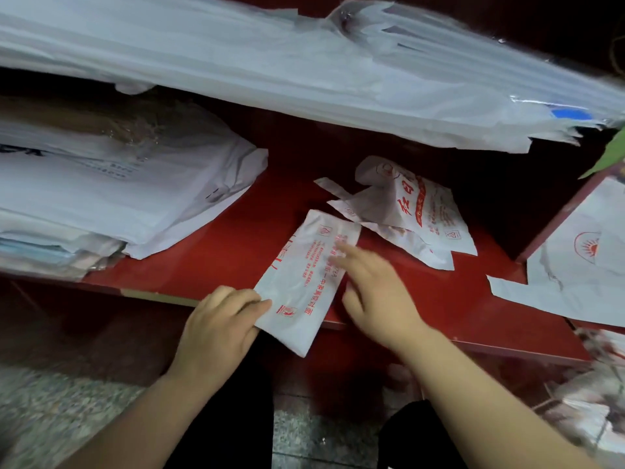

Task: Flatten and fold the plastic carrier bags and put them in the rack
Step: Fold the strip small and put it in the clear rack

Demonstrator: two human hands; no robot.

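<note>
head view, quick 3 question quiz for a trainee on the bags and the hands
1. True or false: the left hand pinches the near corner of the folded bag.
2. The right hand: A) rests with straight fingers on the folded bag; B) makes a fist beside it; C) hangs below the shelf.
3. What lies on the red shelf just beyond the folded bag?

Key
1. True: the thumb is on top of the corner.
2. A.
3. A crumpled bag with red print, not yet folded.
</note>
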